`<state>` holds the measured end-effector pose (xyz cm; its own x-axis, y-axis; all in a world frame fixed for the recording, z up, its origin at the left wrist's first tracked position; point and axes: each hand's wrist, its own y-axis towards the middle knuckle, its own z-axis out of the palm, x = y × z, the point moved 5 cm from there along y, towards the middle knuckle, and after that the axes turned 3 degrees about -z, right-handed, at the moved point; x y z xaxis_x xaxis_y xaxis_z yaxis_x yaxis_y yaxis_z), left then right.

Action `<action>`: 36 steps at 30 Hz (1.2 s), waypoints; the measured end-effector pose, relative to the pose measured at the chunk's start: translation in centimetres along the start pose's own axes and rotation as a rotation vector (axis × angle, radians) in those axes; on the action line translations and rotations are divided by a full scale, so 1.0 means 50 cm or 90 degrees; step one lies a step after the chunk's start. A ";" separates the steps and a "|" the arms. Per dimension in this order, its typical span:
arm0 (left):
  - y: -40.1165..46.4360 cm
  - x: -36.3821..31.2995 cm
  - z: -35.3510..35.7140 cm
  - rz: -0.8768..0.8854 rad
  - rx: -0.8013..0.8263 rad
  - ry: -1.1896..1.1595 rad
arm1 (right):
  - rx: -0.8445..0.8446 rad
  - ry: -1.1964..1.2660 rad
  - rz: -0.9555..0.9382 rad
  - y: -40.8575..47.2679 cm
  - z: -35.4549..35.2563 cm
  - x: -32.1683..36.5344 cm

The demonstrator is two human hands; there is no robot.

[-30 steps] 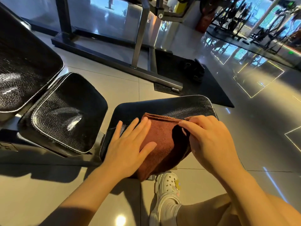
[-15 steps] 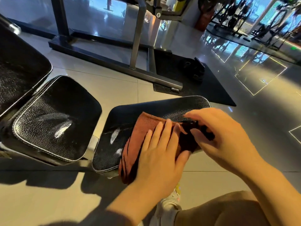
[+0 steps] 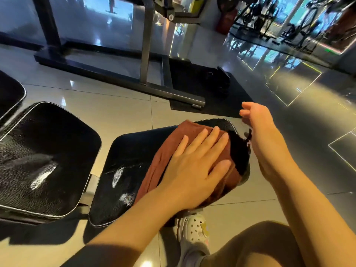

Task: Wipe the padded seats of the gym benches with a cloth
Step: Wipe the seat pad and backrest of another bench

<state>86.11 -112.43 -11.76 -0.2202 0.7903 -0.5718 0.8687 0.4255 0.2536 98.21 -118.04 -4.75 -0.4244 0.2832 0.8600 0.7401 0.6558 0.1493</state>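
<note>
A folded brown cloth lies on the right half of a black padded seat. My left hand presses flat on the cloth with straight fingers. Beside the seat's right edge my right hand hovers off the cloth, fingers loosely spread and holding nothing. A second black padded seat sits to the left, and the corner of a third pad shows at the far left edge. Wet streaks shine on both seats.
A grey metal machine frame stands on the tiled floor behind the bench, with a black floor mat at its foot. My white shoe and bent knee are below the seat. Exercise bikes line the far right.
My right hand let go of the cloth's edge and lifted away to the right. My left hand slid the cloth toward the seat's right end.
</note>
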 end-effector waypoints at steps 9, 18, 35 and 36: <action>-0.080 0.127 -0.015 -0.213 0.011 0.033 | 0.088 -0.059 0.036 -0.001 -0.016 -0.044; 0.050 -0.072 0.008 -0.085 -0.043 0.028 | 0.091 -0.094 0.014 0.024 -0.025 -0.026; -0.079 0.109 -0.044 -0.184 -0.197 -0.197 | 0.127 -0.425 -0.256 -0.056 -0.002 0.053; -0.089 0.119 -0.035 -0.182 -0.158 -0.160 | 0.147 -0.452 -0.279 -0.064 0.007 0.052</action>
<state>80.15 -108.88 -14.92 -0.2946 0.5063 -0.8105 0.6485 0.7288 0.2196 94.55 -119.14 -3.14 -0.9289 0.2918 0.2281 0.3421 0.9120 0.2263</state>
